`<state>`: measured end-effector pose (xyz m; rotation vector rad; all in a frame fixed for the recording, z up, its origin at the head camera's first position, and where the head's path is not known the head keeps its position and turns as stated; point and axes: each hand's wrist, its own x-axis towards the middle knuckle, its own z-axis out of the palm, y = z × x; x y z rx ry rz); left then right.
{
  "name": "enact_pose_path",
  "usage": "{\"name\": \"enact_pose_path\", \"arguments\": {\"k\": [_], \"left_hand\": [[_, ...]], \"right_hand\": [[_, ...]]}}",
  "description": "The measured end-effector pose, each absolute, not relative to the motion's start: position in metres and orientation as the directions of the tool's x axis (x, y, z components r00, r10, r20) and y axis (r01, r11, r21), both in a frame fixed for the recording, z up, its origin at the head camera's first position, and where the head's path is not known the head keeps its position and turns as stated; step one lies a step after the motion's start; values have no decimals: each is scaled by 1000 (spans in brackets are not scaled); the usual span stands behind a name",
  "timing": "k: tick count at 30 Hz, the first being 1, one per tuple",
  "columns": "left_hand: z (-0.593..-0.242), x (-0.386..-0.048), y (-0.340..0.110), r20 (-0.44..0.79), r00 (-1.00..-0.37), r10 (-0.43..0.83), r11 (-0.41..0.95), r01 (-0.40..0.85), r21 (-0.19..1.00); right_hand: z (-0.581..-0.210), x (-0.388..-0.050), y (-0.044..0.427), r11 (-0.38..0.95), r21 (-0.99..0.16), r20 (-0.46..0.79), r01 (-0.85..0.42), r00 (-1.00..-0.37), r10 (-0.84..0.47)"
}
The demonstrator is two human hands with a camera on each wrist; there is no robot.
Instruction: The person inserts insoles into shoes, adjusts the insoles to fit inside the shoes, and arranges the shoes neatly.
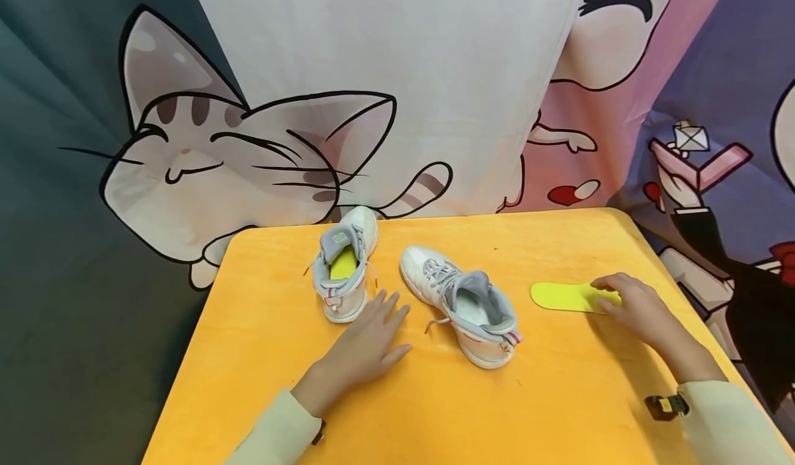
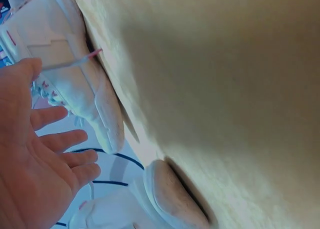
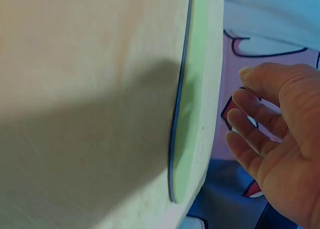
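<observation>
Two white sneakers are on the table. The left sneaker (image 1: 335, 306) has a yellow-green insole (image 1: 344, 263) inside it. The right sneaker (image 1: 487, 348) lies at an angle, with a pale interior showing. My left hand (image 1: 366, 344) hovers between the two shoes, fingers spread and holding nothing; its palm side faces the left wrist view. Over the right end of a loose yellow-green insole (image 1: 562, 297) is my right hand (image 1: 640, 310), fingers loosely bent. In the right wrist view a gap separates the hand (image 3: 280, 134) from the insole (image 3: 189, 119), which lies flat with a dark underside edge.
The yellow table (image 1: 410, 410) has rounded far corners. Behind it hangs a curtain printed with a cartoon cat (image 1: 230, 175) and other figures. A shoelace (image 1: 437, 323) trails from the right sneaker onto the tabletop.
</observation>
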<state>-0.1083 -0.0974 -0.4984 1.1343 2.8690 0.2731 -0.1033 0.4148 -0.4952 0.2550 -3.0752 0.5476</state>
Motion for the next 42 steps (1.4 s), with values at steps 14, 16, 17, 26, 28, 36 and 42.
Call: {"name": "enact_pose_path", "arguments": {"k": [14,16,17,26,28,36,42], "left_hand": [[-498,-108,-118,7,-747,665,736,657,162],[-498,-108,-120,6,-748,663,738,656,158],[-498,-108,-120,7,-748,664,738,657,154],[-497,-107,-124,46,-739,672,726,670,158],[-497,-107,-125,61,-744,666,729,666,162],[-497,-109,-124,77,-749,658,731,660,172],[-496,-109,-120,69,-752,655,735,656,173]], "right_hand": [[-504,-111,430,932,-297,-38,-207,-973,-228],[-507,-109,431,928,-281,-24,-244,-965,-261],[-509,-108,431,925,-265,-5,-271,-959,-283],[-526,-100,426,890,-120,179,-440,-891,-416],[-527,-99,425,894,-103,184,-437,-891,-414],[-526,-98,426,893,-73,181,-443,-887,-425],[-524,-92,429,901,-46,137,-432,-896,-423]]}}
